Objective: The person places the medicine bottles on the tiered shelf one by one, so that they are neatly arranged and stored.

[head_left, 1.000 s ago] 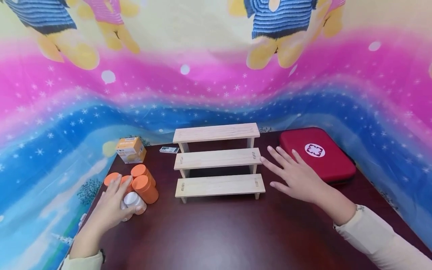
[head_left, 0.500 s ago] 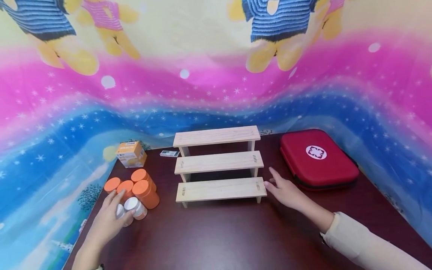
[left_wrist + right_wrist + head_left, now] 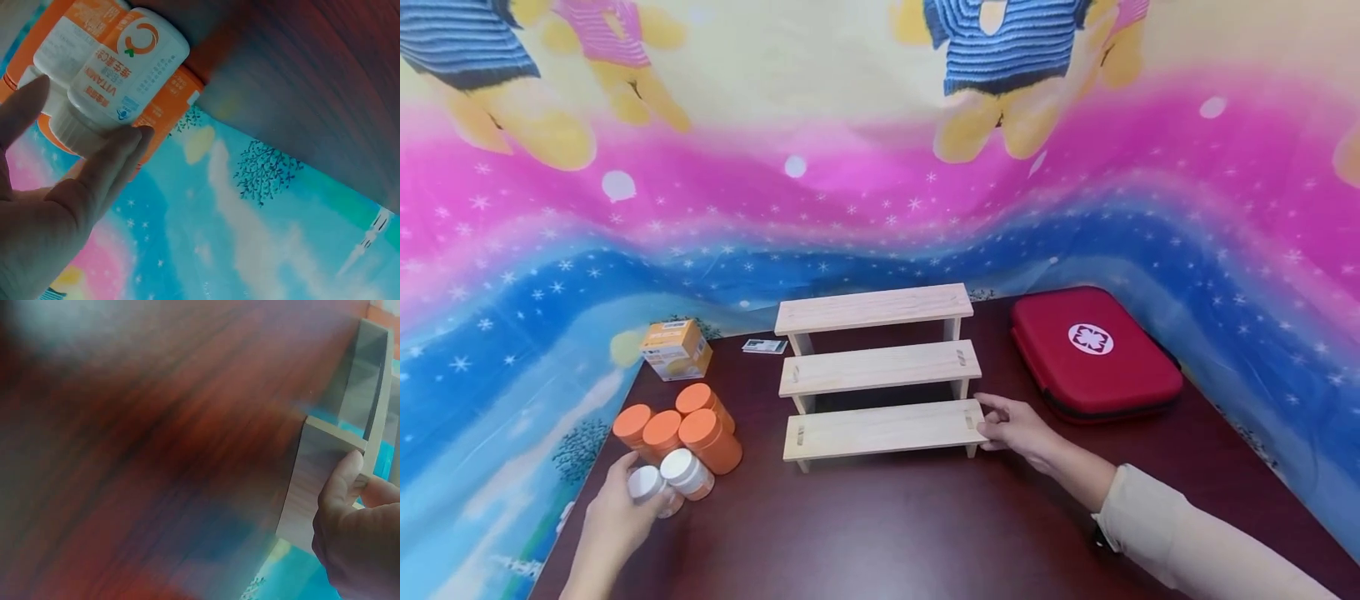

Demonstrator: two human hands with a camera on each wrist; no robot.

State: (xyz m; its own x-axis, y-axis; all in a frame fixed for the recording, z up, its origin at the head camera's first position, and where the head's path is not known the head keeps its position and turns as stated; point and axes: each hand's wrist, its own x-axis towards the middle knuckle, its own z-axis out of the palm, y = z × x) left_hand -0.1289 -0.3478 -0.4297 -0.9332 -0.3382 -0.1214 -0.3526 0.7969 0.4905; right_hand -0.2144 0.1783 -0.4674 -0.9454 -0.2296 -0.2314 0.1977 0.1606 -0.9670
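Three pale wooden steps form a tiered display stand [image 3: 880, 429] in the middle of the table. My right hand [image 3: 1017, 429] pinches the right end of its lowest step; in the right wrist view the thumb [image 3: 345, 472] presses the end near the leg. At the left, my left hand [image 3: 617, 512] has its thumb and extended fingers on either side of the nearer white vitamin bottle [image 3: 125, 72], fingertips by its cap. A second white bottle [image 3: 687, 473] stands beside it. Whether the thumb touches the bottle is unclear. Several orange-lidded bottles [image 3: 711, 442] stand just behind.
An orange-and-white box [image 3: 676, 350] stands at the back left, with a small flat packet [image 3: 764, 346] to its right. A red first-aid case [image 3: 1093, 354] lies right of the stand. Printed cloth [image 3: 850, 192] hangs behind the dark table [image 3: 880, 533].
My right hand has come down from above the table, spread, to the lowest step's right end. My left hand has drawn back from over the orange lids to the nearer white bottle.
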